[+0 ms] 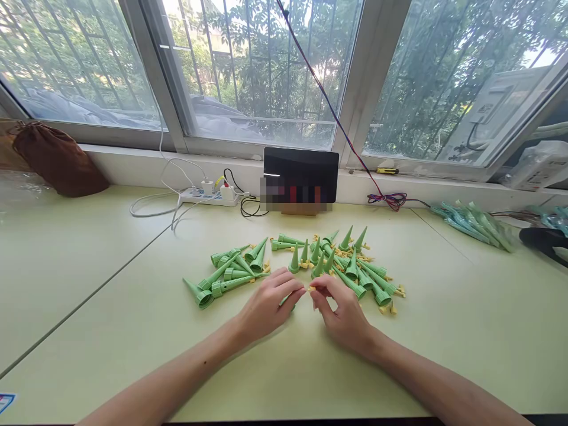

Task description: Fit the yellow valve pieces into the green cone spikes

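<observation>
My left hand point(270, 305) is closed around a green plastic cone point(287, 300), mostly hidden under the fingers. My right hand point(339, 310) pinches a small yellow piece point(312, 289) at its fingertips, right at the left hand's fingertips. Behind the left hand lies a pile of green cones point(231, 273) on their sides. Behind the right hand is a second group of green cones point(341, 263), some upright, mixed with several small yellow pieces point(390, 307).
The pale green table point(110, 307) carries a tablet on a stand point(300, 179), a power strip with cables point(208, 194), a brown bag point(57, 160) at far left, and a bundle of teal-green parts in plastic point(474, 223) at right. A red-blue cable point(390, 200) lies by the windowsill.
</observation>
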`<state>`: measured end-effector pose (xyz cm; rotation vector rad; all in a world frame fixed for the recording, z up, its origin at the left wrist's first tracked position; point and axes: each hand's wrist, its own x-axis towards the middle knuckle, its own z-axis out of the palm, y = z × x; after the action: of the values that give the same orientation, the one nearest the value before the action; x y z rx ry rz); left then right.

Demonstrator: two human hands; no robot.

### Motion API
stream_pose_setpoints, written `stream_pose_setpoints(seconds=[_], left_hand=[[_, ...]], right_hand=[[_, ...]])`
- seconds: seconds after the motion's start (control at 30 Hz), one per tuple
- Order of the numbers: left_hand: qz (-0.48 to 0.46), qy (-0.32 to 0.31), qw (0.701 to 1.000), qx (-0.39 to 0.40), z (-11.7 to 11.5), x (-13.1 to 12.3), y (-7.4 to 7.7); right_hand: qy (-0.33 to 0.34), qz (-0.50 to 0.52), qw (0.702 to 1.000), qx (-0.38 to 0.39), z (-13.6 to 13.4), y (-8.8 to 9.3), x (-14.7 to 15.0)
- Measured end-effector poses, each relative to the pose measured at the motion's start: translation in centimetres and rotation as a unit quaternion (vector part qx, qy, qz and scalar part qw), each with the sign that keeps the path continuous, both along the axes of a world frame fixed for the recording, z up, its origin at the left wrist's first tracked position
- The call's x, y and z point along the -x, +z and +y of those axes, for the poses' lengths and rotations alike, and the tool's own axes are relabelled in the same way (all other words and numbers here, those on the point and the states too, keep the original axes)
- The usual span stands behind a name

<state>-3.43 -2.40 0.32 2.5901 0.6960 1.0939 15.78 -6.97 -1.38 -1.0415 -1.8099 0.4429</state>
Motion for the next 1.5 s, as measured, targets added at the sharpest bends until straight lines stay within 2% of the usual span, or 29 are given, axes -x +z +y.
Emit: stream_pose_setpoints(seconds=[0.63, 0.9, 1.2, 1.3, 1.4, 1.5], left_hand=[[-0.006, -0.006, 1.000, 0.010, 0.03, 0.02, -0.13], [-0.032, 0.031, 0.999, 0.013, 0.49, 0.42, 0.04], [0.016, -0.016, 1.000, 0.015, -0.05, 0.20, 0.06], [0.007, 0.015, 1.000, 0.017, 0.19, 0.19, 0.03], [0.004, 0.082, 0.996, 0.036, 0.53, 0.26, -0.06], [0.051, 0.140, 0.986, 0.076, 0.67, 0.30, -0.02]], right_hand=[[0.003, 0.001, 1.000, 0.031, -0.06, -0.01, -0.05], [0.000, 0.011, 0.999, 0.047, 0.05, -0.13, -0.18], [0.007, 0.003, 0.999, 0.044, 0.11, 0.06, -0.13], [-0.002, 0.006, 0.999, 0.041, 0.07, 0.03, -0.13], [-0.008, 0.007, 0.999, 0.043, 0.04, -0.01, -0.11], [-0.007, 0.009, 0.999, 0.046, -0.02, 0.02, -0.09]])
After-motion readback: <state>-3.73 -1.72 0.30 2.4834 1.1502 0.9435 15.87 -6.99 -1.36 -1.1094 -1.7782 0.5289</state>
